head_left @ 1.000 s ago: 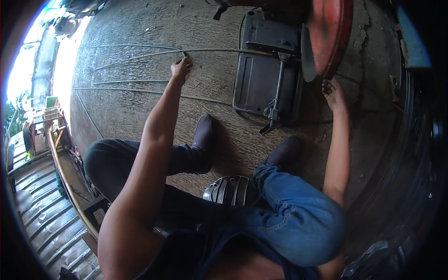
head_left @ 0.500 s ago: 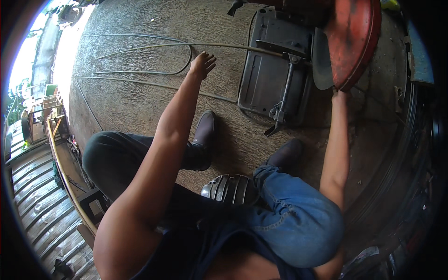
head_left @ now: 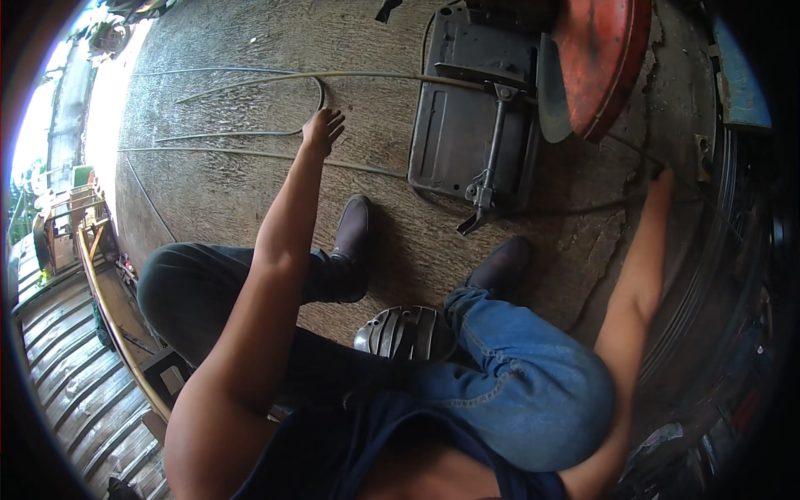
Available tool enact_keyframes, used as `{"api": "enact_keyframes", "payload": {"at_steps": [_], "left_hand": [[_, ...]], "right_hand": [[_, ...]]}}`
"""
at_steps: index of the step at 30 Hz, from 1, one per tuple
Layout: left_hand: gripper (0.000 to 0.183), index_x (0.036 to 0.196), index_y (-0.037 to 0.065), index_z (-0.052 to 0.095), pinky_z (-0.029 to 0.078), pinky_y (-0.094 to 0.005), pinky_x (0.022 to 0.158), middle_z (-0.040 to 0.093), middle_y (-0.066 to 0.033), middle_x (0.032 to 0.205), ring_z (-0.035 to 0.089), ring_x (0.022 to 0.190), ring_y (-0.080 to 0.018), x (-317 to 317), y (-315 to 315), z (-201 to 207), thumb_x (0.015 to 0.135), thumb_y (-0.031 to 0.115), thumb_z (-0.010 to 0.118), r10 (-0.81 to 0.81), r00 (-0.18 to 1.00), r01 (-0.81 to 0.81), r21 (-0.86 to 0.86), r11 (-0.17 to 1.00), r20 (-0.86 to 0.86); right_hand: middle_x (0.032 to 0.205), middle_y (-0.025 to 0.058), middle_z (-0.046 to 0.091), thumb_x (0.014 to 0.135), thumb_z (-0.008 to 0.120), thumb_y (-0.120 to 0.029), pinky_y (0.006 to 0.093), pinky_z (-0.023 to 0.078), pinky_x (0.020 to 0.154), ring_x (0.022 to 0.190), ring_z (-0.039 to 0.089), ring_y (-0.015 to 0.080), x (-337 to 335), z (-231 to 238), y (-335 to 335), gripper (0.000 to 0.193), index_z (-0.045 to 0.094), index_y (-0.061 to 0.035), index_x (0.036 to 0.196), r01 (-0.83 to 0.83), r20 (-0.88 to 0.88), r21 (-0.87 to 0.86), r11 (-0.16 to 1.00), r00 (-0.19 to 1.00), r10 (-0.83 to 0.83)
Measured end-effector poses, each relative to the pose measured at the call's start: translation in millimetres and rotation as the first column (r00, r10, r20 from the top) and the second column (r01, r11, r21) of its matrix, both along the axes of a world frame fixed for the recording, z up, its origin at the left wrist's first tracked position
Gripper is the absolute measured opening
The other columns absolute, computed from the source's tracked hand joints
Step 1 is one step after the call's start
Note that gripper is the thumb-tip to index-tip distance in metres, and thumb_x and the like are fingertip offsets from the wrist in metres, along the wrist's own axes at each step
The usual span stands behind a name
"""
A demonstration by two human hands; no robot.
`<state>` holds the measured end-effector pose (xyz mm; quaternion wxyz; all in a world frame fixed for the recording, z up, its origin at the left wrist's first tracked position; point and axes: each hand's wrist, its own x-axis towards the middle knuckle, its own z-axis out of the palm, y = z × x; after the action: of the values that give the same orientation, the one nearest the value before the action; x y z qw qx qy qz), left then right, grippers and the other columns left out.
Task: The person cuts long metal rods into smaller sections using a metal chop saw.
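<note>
My left hand (head_left: 323, 132) is open, fingers stretched out, over the floor beside the curved end of a bent thin metal rod (head_left: 322, 93). A long straight rod (head_left: 358, 75) runs past it into the screw clamp (head_left: 497, 137) of a floor cut-off saw. The saw has a dark metal base (head_left: 446, 125) and a red disc guard (head_left: 604, 58). To the right of the guard, my right hand (head_left: 662, 182) reaches low, its fingers closed at a dark thin line. What they hold is too dark to make out.
A ribbed metal casing (head_left: 404, 333) lies between my legs. Another rod (head_left: 275, 155) crosses the floor toward the saw base. Long dark bars (head_left: 692, 283) line the right side, below a blue panel (head_left: 744, 83). Corrugated sheet (head_left: 71, 358) lies at the lower left.
My right hand has left the lower tip of the red guard and moved right. My left hand stays open, slightly further left and nearer. The whole view has shifted a little.
</note>
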<state>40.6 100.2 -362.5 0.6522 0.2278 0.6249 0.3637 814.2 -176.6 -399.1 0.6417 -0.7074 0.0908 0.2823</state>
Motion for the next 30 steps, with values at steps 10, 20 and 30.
{"api": "enact_keyframes", "payload": {"at_steps": [10, 20, 30], "left_hand": [[0.049, 0.137, -0.003, 0.035, 0.048, -0.0389, 0.099, 0.049, -0.0198, 0.135, 0.056, 0.118, -0.0309, 48.2, 4.1, 10.1, 0.099, 0.025, 0.045, -0.17, 0.986, 0.169, 0.014, 0.985, 0.007], [0.054, 0.146, 0.008, 0.023, 0.034, -0.0424, 0.111, 0.025, -0.0134, 0.152, 0.034, 0.136, -0.0311, 107.9, 35.0, 1.8, 0.101, 0.032, 0.041, -0.057, 0.932, 0.101, -0.105, 0.989, 0.359], [0.057, 0.146, 0.005, 0.019, 0.037, -0.0438, 0.109, 0.03, -0.0146, 0.148, 0.039, 0.132, -0.0315, 131.8, 38.3, 4.9, 0.099, 0.023, 0.047, 0.135, 0.902, -0.101, -0.102, 0.99, 0.41]], "right_hand": [[0.09, 0.0116, 0.057, 0.089, 0.062, -0.016, 0.0362, 0.052, 0.072, 0.083, 0.058, 0.0221, -103.1, -11.4, 1.0, 0.023, 0.057, 0.0016, 0.103, 0.107, -0.359, 0.345, 0.932, 0.933, 0.025], [0.103, 0.0124, 0.055, 0.089, 0.065, -0.01, 0.0361, 0.057, 0.082, 0.092, 0.06, 0.0243, -221.3, 36.2, 73.5, 0.026, 0.053, 0.0033, 0.108, -0.063, -0.358, 0.455, 0.888, 0.901, 0.247], [0.105, 0.016, 0.053, 0.087, 0.065, -0.006, 0.0367, 0.058, 0.08, 0.091, 0.06, 0.0242, -205.0, 13.3, 79.1, 0.029, 0.052, 0.006, 0.109, 0.059, -0.235, 0.374, 0.925, 0.971, 0.033]]}}
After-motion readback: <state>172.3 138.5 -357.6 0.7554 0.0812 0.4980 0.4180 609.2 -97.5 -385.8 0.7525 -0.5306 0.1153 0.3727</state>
